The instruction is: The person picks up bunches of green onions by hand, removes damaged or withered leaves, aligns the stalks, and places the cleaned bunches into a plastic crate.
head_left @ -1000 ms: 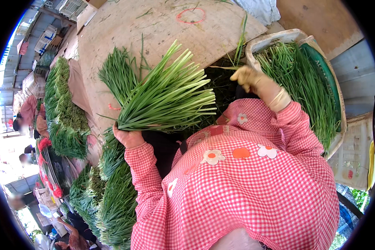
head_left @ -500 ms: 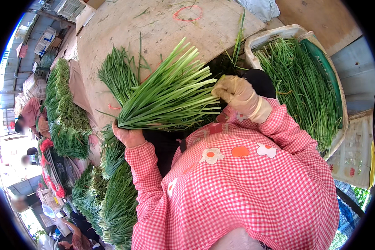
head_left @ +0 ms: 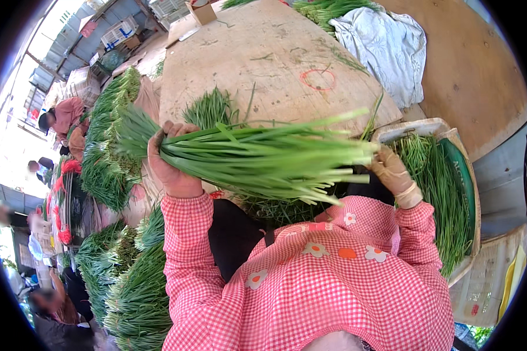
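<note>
My bare left hand (head_left: pixel 173 161) is wrapped around a thick bunch of garlic chives (head_left: pixel 246 153), gripping it toward its leafy end. The bunch lies nearly level in the air, green leaf tips to the left and pale stalk ends to the right. At those pale ends is my right hand (head_left: pixel 394 175), in a thin tan glove, its fingers pinched together. Motion blurs the stalks beside it, and what sits between these fingers I cannot make out. Behind the bunch, a smaller bundle of chives (head_left: pixel 211 109) rests on the wooden board.
A plastic crate (head_left: pixel 386 133) of long chives stands at my right. Heaped chives (head_left: pixel 136 292) lie at my left, with another long row (head_left: pixel 106 169) farther off. The wooden board (head_left: pixel 240 64) carries a red loop (head_left: pixel 318 79) and a white cloth (head_left: pixel 383 47). Other people sit at far left.
The bunch has turned more level, and its leaf tips now stick out left beyond my left hand. My right hand stays by the stalk ends. The whole view has shifted.
</note>
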The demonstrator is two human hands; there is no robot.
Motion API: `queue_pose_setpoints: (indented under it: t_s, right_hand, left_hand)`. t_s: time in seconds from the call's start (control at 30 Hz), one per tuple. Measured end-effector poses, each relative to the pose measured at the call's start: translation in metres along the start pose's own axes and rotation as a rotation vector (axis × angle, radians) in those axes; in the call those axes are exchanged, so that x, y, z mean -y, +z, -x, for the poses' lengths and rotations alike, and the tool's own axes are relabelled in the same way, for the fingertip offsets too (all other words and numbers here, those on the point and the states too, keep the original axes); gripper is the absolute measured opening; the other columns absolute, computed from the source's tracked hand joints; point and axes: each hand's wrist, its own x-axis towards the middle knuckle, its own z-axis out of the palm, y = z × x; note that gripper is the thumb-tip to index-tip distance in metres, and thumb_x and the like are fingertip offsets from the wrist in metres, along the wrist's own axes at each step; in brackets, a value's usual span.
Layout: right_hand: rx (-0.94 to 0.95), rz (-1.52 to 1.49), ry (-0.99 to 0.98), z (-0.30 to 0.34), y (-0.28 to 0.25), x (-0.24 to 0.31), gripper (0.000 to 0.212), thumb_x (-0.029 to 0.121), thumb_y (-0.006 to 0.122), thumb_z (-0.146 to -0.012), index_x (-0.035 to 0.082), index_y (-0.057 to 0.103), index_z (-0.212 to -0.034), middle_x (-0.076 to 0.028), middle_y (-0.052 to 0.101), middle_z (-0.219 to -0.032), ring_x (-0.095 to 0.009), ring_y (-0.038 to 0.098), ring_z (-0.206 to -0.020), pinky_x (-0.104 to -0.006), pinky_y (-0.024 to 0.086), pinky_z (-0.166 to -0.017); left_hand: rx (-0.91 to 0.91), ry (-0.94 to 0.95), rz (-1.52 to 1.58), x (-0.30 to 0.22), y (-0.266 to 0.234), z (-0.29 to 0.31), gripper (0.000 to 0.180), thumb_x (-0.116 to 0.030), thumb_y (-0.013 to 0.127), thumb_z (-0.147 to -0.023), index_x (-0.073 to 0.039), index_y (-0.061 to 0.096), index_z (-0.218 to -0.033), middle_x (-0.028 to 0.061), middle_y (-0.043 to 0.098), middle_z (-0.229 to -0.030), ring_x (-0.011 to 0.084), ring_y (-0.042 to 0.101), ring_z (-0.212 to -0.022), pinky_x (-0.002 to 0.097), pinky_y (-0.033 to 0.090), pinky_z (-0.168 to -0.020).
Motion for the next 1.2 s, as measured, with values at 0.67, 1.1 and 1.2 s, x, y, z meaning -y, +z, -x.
queue_pose_setpoints:
  t_s: [0.67,1.1,1.2]
  right_hand:
    - [-0.065,-0.338,0.019,-0.007,0.05,0.036,0.017,0.004,0.054,-0.086,0.006,0.057,-0.103,0.003,0.053,-0.085,-0.004,0.042,-0.064,-0.0193,0.041,-0.06]
    - [-0.158,0.788,-0.905,-0.029,0.111,0.13,0.037,0.019,0.056,-0.076,0.02,0.059,-0.113,0.001,0.061,-0.084,-0.018,0.058,-0.072,-0.0304,0.049,-0.06]
    - [-0.041,0.717,-0.915,-0.029,0.115,0.141,0.034,0.019,0.056,-0.076,0.019,0.06,-0.11,0.001,0.061,-0.084,-0.018,0.058,-0.074,-0.0312,0.049,-0.062]
  left_hand:
    - [0.595,-0.006,0.31,-0.025,-0.035,-0.031,0.017,-0.01,0.056,-0.076,-0.009,0.041,-0.084,-0.0042,0.043,-0.061,0.0083,0.045,-0.059,0.0256,0.038,-0.071]
    - [0.553,-0.056,0.271,-0.002,-0.046,-0.031,0.02,-0.009,0.057,-0.074,-0.008,0.041,-0.086,-0.0042,0.042,-0.061,0.008,0.044,-0.058,0.0251,0.038,-0.071]
    - [0.498,-0.067,0.281,0.002,-0.052,-0.028,0.02,-0.009,0.057,-0.075,-0.008,0.041,-0.087,-0.0038,0.042,-0.061,0.0084,0.044,-0.059,0.0253,0.038,-0.072]
